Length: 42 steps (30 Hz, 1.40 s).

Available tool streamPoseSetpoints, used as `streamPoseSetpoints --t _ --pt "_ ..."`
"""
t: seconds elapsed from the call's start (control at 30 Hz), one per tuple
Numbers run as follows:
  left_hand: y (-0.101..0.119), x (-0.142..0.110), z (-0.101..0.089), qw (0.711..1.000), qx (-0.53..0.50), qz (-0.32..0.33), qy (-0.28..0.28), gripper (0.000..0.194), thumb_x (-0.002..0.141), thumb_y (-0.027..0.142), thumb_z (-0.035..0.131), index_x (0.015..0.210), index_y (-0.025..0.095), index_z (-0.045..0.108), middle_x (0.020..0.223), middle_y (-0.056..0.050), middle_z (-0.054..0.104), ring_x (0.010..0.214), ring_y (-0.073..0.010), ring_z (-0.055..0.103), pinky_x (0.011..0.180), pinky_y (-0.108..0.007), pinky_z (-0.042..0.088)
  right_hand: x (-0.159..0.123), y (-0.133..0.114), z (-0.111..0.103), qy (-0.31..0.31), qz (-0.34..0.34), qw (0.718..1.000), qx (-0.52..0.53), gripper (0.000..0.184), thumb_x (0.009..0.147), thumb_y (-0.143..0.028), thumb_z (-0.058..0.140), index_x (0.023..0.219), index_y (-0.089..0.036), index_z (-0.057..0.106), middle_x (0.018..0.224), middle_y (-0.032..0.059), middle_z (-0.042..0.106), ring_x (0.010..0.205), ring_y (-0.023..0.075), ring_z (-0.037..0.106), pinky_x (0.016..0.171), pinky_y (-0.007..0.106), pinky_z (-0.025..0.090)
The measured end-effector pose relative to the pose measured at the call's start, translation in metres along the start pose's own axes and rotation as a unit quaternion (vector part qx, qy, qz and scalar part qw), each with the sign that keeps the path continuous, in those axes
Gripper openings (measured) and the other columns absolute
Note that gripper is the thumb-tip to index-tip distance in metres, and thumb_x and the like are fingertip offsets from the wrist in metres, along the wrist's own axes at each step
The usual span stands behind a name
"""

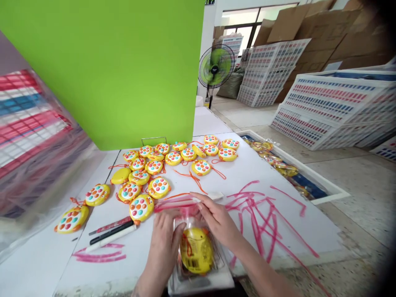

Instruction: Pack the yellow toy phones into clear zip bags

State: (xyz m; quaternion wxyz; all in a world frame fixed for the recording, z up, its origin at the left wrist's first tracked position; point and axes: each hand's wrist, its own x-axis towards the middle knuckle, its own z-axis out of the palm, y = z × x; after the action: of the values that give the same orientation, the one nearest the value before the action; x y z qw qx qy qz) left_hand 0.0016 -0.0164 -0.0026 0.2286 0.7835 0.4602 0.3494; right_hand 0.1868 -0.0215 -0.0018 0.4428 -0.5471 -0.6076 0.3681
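Holding bagged toy (198,252) at near edge of desk (216,186), left hand (163,237) plus right hand (220,219), with loose toys (154,167) toward far edge unbagged.

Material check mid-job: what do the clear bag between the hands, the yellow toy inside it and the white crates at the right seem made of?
Bag: thin, glossy plastic film, going by its glare and transparency.
Toy: probably hard plastic, smooth and rounded, though the film veils its finish.
Crates: likely rigid plastic; the slotted walls suggest molding.
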Motion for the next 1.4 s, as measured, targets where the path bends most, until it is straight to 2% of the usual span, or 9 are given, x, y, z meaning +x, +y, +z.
streamPoseSetpoints --t 0.1,0.2,0.37,0.47,0.57,0.8,1.0,1.2,1.4 --pt "-0.012 -0.009 0.003 0.995 -0.041 -0.068 0.056 0.039 0.089 0.031 0.050 0.126 0.021 0.045 0.129 -0.014 0.053 0.116 -0.0262 0.052 0.094 -0.046 0.045 -0.006 -0.004 -0.001 0.010 -0.006 0.998 0.059 0.037 0.094 -0.036 0.039 0.124 -0.023 0.055 0.083 0.0027 0.068 0.070 0.0136 0.065 0.066 0.027 0.055" --pt "-0.017 -0.011 0.006 0.971 -0.161 -0.175 0.010 0.051 0.087 0.039 0.050 0.133 0.020 0.037 0.130 -0.016 0.053 0.106 -0.0239 0.059 0.084 -0.040 0.051 -0.011 -0.008 -0.002 0.013 -0.007 0.996 0.088 0.035 0.094 -0.037 0.040 0.121 -0.022 0.058 0.087 0.0037 0.068 0.071 0.0133 0.065 0.066 0.026 0.056" --pt "-0.006 -0.002 0.004 0.914 -0.313 -0.251 -0.068 0.040 0.082 0.049 0.056 0.102 0.014 0.058 0.097 -0.011 0.069 0.085 -0.0215 0.065 0.076 -0.034 0.052 -0.012 -0.011 -0.003 0.009 -0.026 0.997 0.066 0.033 0.095 -0.032 0.039 0.122 -0.026 0.056 0.092 0.0029 0.068 0.072 0.0131 0.065 0.067 0.026 0.056" --pt "0.000 0.002 0.001 0.909 -0.326 -0.254 -0.051 0.037 0.078 0.052 0.059 0.082 0.015 0.061 0.086 -0.008 0.071 0.078 -0.0209 0.064 0.071 -0.031 0.051 -0.009 -0.007 -0.006 0.078 -0.077 0.994 -0.023 0.032 0.093 -0.023 0.040 0.121 -0.026 0.056 0.103 0.0044 0.067 0.092 0.0171 0.063 0.084 0.034 0.053" --pt "0.001 0.001 0.001 0.906 -0.332 -0.259 -0.054 0.036 0.080 0.051 0.058 0.087 0.016 0.061 0.088 -0.009 0.071 0.083 -0.0228 0.065 0.074 -0.033 0.052 -0.006 -0.008 -0.007 0.148 -0.155 0.970 -0.117 0.033 0.089 -0.014 0.044 0.117 -0.026 0.056 0.108 0.0058 0.065 0.104 0.0203 0.057 0.090 0.040 0.049" --pt "0.007 -0.003 0.001 0.954 -0.220 -0.187 -0.079 0.034 0.088 0.039 0.047 0.114 0.018 0.057 0.102 -0.008 0.071 0.096 -0.0230 0.066 0.082 -0.034 0.052 -0.008 -0.025 0.015 0.100 -0.272 0.932 -0.215 0.047 0.085 -0.006 0.050 0.128 -0.024 0.047 0.105 0.0061 0.066 0.101 0.0202 0.055 0.086 0.038 0.051" --pt "0.017 -0.004 -0.001 0.988 -0.091 -0.086 -0.089 0.025 0.089 0.026 0.038 0.101 0.018 0.058 0.083 -0.007 0.072 0.068 -0.0199 0.067 0.060 -0.027 0.050 -0.007 -0.032 0.026 0.090 -0.322 0.902 -0.275 0.046 0.088 -0.008 0.046 0.133 -0.022 0.044 0.091 0.0054 0.069 0.092 0.0214 0.056 0.080 0.039 0.048" --pt "0.020 -0.003 -0.004 0.980 -0.106 -0.108 -0.132 0.031 0.091 0.030 0.037 0.112 0.021 0.057 0.095 -0.008 0.072 0.083 -0.0212 0.068 0.072 -0.028 0.051 0.004 -0.021 0.018 0.155 -0.271 0.922 -0.231 0.031 0.082 -0.003 0.044 0.105 -0.021 0.056 0.081 0.0042 0.064 0.081 0.0198 0.055 0.072 0.035 0.048" --pt "-0.003 0.001 0.000 0.936 -0.236 -0.241 -0.103 0.037 0.086 0.047 0.046 0.106 0.018 0.059 0.095 -0.010 0.073 0.087 -0.0238 0.067 0.076 -0.031 0.052 -0.005 0.041 -0.066 0.261 -0.086 0.928 -0.252 0.013 0.077 -0.019 0.049 0.088 -0.021 0.057 0.082 0.0053 0.063 0.082 0.0224 0.057 0.076 0.038 0.048"
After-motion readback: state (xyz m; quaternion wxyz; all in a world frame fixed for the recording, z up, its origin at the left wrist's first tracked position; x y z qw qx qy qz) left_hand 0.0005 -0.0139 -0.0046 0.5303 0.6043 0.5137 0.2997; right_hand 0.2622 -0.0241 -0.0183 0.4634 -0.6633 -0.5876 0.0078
